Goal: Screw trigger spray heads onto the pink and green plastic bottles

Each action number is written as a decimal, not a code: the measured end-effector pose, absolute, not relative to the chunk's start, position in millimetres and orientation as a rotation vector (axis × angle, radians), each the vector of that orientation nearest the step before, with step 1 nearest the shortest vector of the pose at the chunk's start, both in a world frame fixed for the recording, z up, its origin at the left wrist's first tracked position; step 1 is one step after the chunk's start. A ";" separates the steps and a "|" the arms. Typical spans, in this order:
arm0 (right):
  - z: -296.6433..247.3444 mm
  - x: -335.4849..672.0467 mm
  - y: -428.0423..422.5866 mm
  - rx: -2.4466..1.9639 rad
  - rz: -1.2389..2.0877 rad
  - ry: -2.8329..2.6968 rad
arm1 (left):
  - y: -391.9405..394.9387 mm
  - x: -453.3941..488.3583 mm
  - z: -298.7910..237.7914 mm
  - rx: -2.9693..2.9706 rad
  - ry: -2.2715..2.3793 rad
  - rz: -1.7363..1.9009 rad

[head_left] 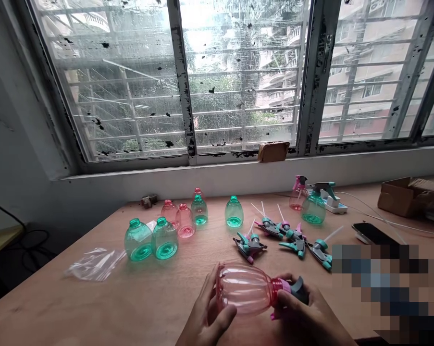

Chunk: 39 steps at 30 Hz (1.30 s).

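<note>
"Pink bottle (pixel 243 290): where?"

"Sideways, in front of the loose spray heads (pixel 292 234); left hand (pixel 209 310) wrapped around its base, right hand (pixel 308 307) clamped on its fitted spray head (pixel 298 287)."

"What's obscured?"

"That fitted spray head, partly, by the right hand. Blocky blur (pixel 386 288) cuts off the phone (pixel 373 232) right of the loose spray heads; left of them, a green bottle (pixel 200 211) mostly hides a rear pink bottle (pixel 197 191)."

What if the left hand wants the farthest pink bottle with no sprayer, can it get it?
Probably not right now: the left hand is busy holding another pink bottle, and a green bottle stands in front of the farthest pink bottle.
</note>
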State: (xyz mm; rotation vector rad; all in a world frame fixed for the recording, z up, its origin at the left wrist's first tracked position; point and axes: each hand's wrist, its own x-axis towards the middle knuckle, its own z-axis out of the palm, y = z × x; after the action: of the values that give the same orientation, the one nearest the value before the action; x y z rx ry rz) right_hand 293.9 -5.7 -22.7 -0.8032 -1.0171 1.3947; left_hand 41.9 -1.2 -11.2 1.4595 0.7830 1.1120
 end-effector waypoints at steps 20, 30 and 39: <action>-17.3 291.6 -8.3 -0.895 1.326 -1.095 | 3.5 45.3 -19.1 1.606 0.781 1.228; -14.7 291.2 -9.1 -0.946 1.358 -1.263 | 3.2 40.6 -20.5 1.643 0.840 1.195; -15.1 290.6 -9.3 -0.925 1.373 -1.231 | 3.2 41.9 -26.0 1.629 0.826 1.230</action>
State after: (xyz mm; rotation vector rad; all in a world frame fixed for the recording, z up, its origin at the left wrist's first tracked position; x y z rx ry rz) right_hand 290.6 -9.3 -15.1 -0.9249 -1.2311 1.3735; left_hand 41.9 3.2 -26.0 1.6289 0.8263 1.2297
